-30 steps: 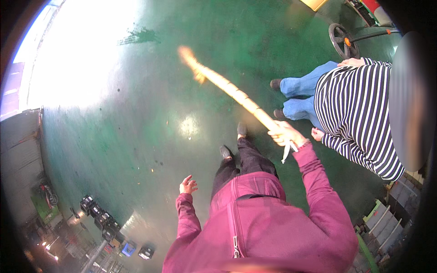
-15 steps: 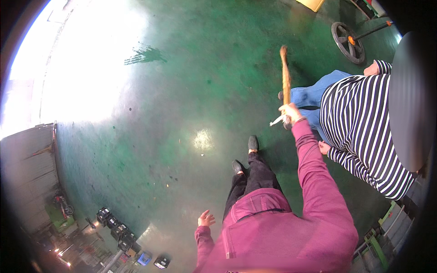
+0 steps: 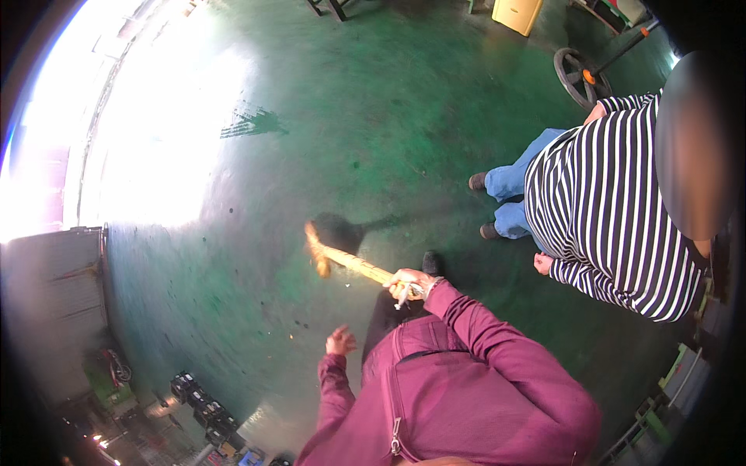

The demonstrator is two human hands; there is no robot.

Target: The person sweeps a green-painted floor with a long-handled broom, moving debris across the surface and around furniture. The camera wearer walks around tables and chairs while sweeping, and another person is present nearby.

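Observation:
My right hand (image 3: pixel 410 284) is wrapped round the end of a long wooden tool with a crosswise head (image 3: pixel 353 264), held out in front of my body and pointing left. Its head, mallet-like in outline, is smeared by motion, so its exact kind cannot be told. A small pale grey piece (image 3: pixel 402 296) sticks out beside the gripping fingers. My left hand (image 3: pixel 340 340) is held low at my left side, empty, with its fingers loosely apart.
A person in a striped top (image 3: pixel 598 202) and jeans stands close on my right. Behind them is a spoked wheel (image 3: pixel 581 78) on a shaft. A yellow box (image 3: pixel 517 14) sits at the far right. Black cases (image 3: pixel 203 408) line the lower left of the green floor (image 3: pixel 350 116).
My right hand has swung the wooden tool from the right, beside the other person, leftward and inward across my front. My left hand has risen slightly. The view has shifted.

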